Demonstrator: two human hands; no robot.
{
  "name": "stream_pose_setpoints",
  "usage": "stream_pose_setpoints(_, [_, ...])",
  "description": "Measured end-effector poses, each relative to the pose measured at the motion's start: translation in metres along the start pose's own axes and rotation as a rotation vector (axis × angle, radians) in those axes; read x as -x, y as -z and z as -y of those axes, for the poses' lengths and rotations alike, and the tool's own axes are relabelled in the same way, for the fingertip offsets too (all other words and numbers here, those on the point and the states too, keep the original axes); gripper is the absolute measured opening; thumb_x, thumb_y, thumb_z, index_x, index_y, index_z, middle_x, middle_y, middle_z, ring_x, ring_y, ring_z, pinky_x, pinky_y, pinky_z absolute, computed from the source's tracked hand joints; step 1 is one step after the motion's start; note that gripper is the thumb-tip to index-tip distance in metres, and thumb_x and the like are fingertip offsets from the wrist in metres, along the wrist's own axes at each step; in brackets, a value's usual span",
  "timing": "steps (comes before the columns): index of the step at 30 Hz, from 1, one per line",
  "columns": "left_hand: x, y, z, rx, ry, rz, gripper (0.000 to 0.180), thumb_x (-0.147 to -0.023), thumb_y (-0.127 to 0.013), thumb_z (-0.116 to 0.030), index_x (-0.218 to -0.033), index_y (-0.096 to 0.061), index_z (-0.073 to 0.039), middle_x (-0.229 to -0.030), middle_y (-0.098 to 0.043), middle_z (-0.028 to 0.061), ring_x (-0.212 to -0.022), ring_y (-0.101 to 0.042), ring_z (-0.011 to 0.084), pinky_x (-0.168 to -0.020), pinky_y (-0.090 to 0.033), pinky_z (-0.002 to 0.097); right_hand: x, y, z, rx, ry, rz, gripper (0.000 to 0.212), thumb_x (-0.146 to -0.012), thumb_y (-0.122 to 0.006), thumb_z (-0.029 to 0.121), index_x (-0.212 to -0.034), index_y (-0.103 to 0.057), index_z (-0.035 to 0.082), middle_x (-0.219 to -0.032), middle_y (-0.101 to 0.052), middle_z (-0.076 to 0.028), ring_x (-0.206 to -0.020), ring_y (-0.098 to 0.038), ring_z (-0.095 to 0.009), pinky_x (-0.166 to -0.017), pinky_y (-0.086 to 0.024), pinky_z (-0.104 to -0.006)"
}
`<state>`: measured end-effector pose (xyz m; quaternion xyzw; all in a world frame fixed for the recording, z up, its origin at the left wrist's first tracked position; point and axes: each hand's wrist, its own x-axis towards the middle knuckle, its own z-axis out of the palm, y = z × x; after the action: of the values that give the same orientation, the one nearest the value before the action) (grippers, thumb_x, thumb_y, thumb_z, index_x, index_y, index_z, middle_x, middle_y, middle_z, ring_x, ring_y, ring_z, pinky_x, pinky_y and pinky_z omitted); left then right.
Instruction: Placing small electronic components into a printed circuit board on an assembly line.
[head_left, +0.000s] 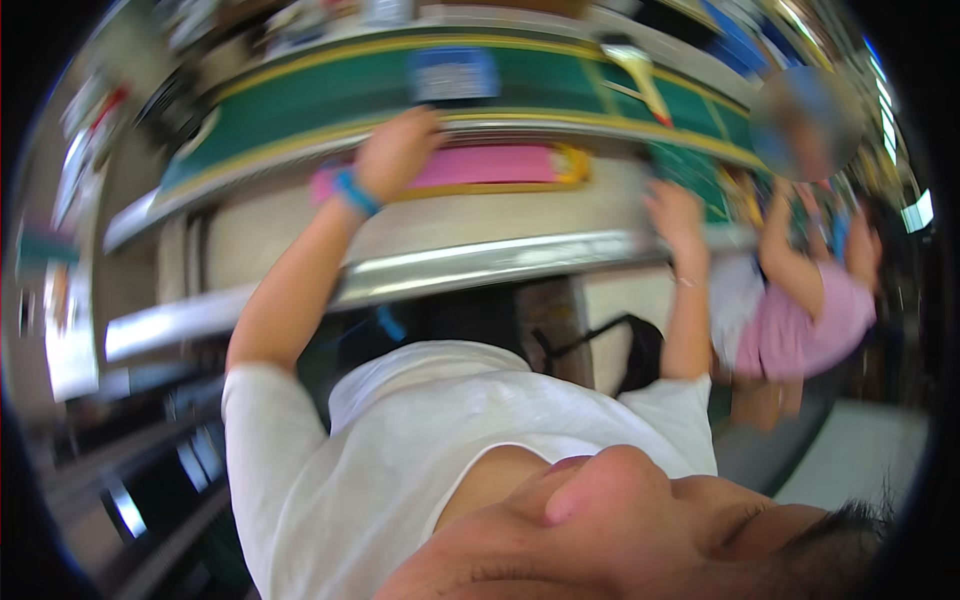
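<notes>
My left hand point(400, 155), with a blue band at its wrist, reaches over the near metal rail of a green conveyor belt point(330, 92). Just beyond its fingertips a flat blue rectangular piece with a pale centre point(453, 74) lies on the belt. Blur hides whether these fingers touch or grip anything. Below that hand, a long pink strip point(485, 166) rests on the pale worktop, with a coil of yellow tape or cord point(573, 164) at its right end. My right hand point(677, 215) hovers near a green sheet point(692, 175); its fingers are smeared.
A white and yellow brush-like tool point(640, 82) sits on the belt. A metal edge point(490, 262) runs along the worktop's near side. To the right, a co-worker in a pink top point(805, 325) has arms over the line. A black strap point(640, 350) hangs below the worktop.
</notes>
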<state>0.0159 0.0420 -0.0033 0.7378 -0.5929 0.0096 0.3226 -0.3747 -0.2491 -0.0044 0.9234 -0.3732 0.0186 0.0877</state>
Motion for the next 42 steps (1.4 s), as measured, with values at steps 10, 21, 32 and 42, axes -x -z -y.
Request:
stream_pose_setpoints(10, [0.065,0.077,-0.021,-0.111,-0.072,-0.479,0.019,-0.088,-0.073,-0.019,-0.104,-0.066,-0.013,-0.088,-0.067,0.0077,-0.085,-0.068,0.0292,-0.07,-0.055,0.0432,-0.024,0.085,0.17,-0.245,0.837,-0.092,0.029,-0.097,-0.063,0.012,-0.124,-0.064,0.005,-0.129,-0.064,-0.015,-0.124,-0.057,-0.035,-0.105,-0.042,-0.0454])
stream_pose_setpoints(21, [0.531,0.195,0.023,0.358,0.989,-1.525,0.018,-0.1,-0.064,-0.018,-0.109,-0.069,-0.003,-0.085,-0.071,0.0067,-0.068,-0.066,0.0138,-0.06,-0.053,0.0245,-0.041,0.076,0.294,-0.519,1.32,-0.218,0.021,-0.093,-0.066,0.004,-0.114,-0.069,0.002,-0.118,-0.069,-0.012,-0.106,-0.065,-0.032,-0.092,-0.05,-0.0408])
stream_pose_setpoints(32, [0.788,0.188,-0.027,0.337,1.228,-2.271,0.021,-0.101,-0.062,-0.01,-0.119,-0.07,-0.005,-0.115,-0.068,0.0143,-0.089,-0.067,0.0282,-0.076,-0.059,0.0424,-0.031,0.065,0.289,-0.624,1.337,-0.157,0.02,-0.094,-0.064,0.0,-0.114,-0.069,0.0,-0.118,-0.069,-0.014,-0.105,-0.068,-0.032,-0.092,-0.055,-0.0388])
stream_pose_setpoints(42, [0.826,0.208,-0.014,0.605,1.1,-2.356,0.04,-0.108,-0.051,-0.034,-0.124,-0.061,0.002,-0.124,-0.066,0.0196,-0.088,-0.074,0.0339,-0.059,-0.057,0.0364,-0.027,0.076,0.285,-0.715,1.318,-0.222,0.017,-0.091,-0.065,-0.002,-0.107,-0.069,0.0,-0.11,-0.069,-0.015,-0.098,-0.069,-0.035,-0.085,-0.056,-0.0397])
